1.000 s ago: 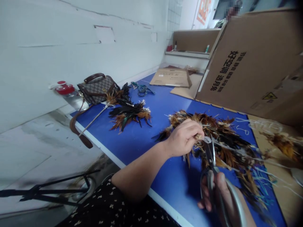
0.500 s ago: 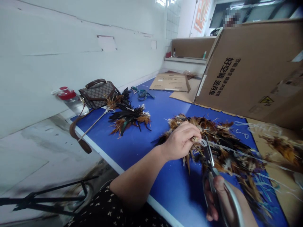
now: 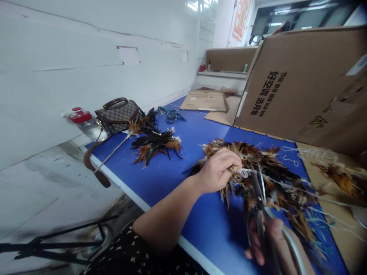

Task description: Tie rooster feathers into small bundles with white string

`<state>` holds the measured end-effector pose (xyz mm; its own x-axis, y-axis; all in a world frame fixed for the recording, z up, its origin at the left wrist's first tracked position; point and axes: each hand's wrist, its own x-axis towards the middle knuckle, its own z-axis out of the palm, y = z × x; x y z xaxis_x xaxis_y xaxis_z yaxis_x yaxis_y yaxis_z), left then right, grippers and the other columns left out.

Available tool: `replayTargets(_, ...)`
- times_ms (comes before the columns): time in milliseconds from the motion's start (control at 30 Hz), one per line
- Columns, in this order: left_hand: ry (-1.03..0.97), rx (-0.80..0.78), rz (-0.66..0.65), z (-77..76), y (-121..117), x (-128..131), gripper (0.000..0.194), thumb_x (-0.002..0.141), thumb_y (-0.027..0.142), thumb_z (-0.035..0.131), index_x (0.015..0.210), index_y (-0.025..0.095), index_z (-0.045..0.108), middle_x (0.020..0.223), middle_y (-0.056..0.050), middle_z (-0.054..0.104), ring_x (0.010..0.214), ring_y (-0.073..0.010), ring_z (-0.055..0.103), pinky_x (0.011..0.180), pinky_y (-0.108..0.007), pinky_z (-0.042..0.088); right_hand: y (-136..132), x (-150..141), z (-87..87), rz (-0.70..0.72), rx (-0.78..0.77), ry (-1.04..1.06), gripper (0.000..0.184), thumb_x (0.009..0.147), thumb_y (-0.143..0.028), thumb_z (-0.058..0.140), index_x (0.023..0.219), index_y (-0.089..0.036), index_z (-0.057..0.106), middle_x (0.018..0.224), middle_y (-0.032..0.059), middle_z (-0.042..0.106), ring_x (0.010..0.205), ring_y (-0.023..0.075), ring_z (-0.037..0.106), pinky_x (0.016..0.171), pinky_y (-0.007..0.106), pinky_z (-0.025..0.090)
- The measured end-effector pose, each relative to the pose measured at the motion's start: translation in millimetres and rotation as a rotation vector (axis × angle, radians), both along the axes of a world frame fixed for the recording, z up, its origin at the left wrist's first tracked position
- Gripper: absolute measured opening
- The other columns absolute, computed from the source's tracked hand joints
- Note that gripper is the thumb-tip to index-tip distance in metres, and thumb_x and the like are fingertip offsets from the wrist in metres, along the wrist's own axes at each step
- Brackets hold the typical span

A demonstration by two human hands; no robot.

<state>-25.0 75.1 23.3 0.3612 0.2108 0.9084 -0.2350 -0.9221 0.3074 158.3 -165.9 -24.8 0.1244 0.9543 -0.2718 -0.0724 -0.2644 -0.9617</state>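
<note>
My left hand (image 3: 218, 170) is closed around the pale quill ends of a feather bundle (image 3: 234, 169). A clear plastic tie (image 3: 243, 173) loops out beside its fingertips. My right hand (image 3: 271, 236) grips large metal scissors (image 3: 260, 198) by the handles. Their blades stand apart, pointing up, just right of the tie. Beneath both hands lies a heap of brown and black feathers (image 3: 279, 168). A strand of the same clear tie (image 3: 289, 186) runs right across the heap. Part of the held bundle is hidden behind my left hand.
On the blue table (image 3: 160, 179) lie a dark feather bunch (image 3: 157, 145), a feathered stick (image 3: 111, 152), and teal string (image 3: 171, 114). A handbag (image 3: 119, 116) and a red-capped bottle (image 3: 86, 124) stand far left. A large cardboard box (image 3: 301, 84) rises at the right.
The scissors have moved slightly right, away from my left hand, and their blades have spread apart. My left hand keeps its hold in nearly the same place.
</note>
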Motion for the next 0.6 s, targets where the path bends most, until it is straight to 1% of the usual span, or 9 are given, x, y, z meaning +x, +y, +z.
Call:
replayTargets(33, -0.007, -0.004, -0.017, -0.3, -0.5, 0.7, 0.016, 0.113, 0.009, 0.064, 0.118, 0.024, 0.07, 0.113, -0.008, 0.085, 0.108, -0.0237, 0.081, 0.103, -0.045, 0.062, -0.5, 5.7, -4.3, 0.032, 0.001, 0.019, 0.093, 0.093, -0.114, 0.06, 0.095, -0.023, 0.075, 0.074, 0.002, 0.065, 0.055, 0.0171, 0.059, 0.076, 0.047, 0.074)
replayTargets(100, -0.014, -0.005, -0.049, -0.2, -1.8, 2.0, 0.016, 0.114, 0.01, 0.065, 0.119, 0.024, 0.07, 0.112, -0.008, 0.086, 0.107, -0.023, 0.081, 0.104, -0.045, 0.062, -1.7, 13.0, -10.7, 0.05, 0.005, 0.025, 0.091, 0.096, -0.111, 0.06, 0.099, -0.022, 0.077, 0.078, 0.0026, 0.067, 0.057, 0.0169, 0.06, 0.081, 0.048, 0.075)
replayTargets(167, -0.019, 0.002, -0.078, 0.6, -3.1, 2.7, 0.018, 0.114, 0.009, 0.063, 0.118, 0.024, 0.07, 0.112, -0.008, 0.087, 0.107, -0.0229, 0.082, 0.105, -0.045, 0.061, -2.7, 14.5, -13.5, 0.042, 0.002, 0.029, 0.09, 0.098, -0.109, 0.061, 0.102, -0.021, 0.078, 0.078, 0.0023, 0.067, 0.057, 0.0167, 0.06, 0.08, 0.048, 0.075)
replayTargets(267, -0.022, 0.01, -0.103, 2.2, -4.8, 2.0, 0.019, 0.113, 0.007, 0.063, 0.118, 0.023, 0.071, 0.113, -0.008, 0.087, 0.108, -0.0226, 0.082, 0.105, -0.045, 0.061, -2.6, 11.8, -13.0, 0.014, -0.002, 0.023, 0.087, 0.099, -0.107, 0.063, 0.105, -0.021, 0.079, 0.077, 0.0015, 0.066, 0.057, 0.0171, 0.06, 0.079, 0.047, 0.075)
replayTargets(367, -0.002, 0.0, -0.116, 2.8, -5.9, -0.3, 0.019, 0.112, 0.007, 0.063, 0.118, 0.023, 0.071, 0.114, -0.009, 0.088, 0.108, -0.0227, 0.082, 0.105, -0.046, 0.062, 0.2, 9.6, -10.5, 0.001, -0.001, 0.02, 0.086, 0.099, -0.105, 0.065, 0.104, -0.021, 0.08, 0.076, 0.0016, 0.066, 0.056, 0.0173, 0.059, 0.074, 0.046, 0.074)
replayTargets(467, 0.032, -0.023, -0.126, 2.1, -6.5, -2.7, 0.018, 0.113, 0.009, 0.063, 0.117, 0.024, 0.072, 0.115, -0.01, 0.088, 0.11, -0.0241, 0.083, 0.107, -0.048, 0.063, 3.4, 6.4, -5.5, -0.028, 0.0, 0.01, 0.086, 0.095, -0.107, 0.068, 0.099, -0.021, 0.078, 0.072, 0.0007, 0.063, 0.052, 0.0174, 0.057, 0.068, 0.045, 0.072)
replayTargets(600, 0.047, -0.034, -0.108, 1.1, -6.4, -4.5, 0.017, 0.113, 0.01, 0.063, 0.117, 0.024, 0.072, 0.116, -0.011, 0.088, 0.112, -0.0247, 0.083, 0.107, -0.048, 0.064, 2.9, -7.1, 10.2, -0.077, -0.019, -0.029, 0.085, 0.091, -0.107, 0.075, 0.092, -0.022, 0.074, 0.069, -0.0013, 0.06, 0.047, 0.0161, 0.055, 0.057, 0.041, 0.066)
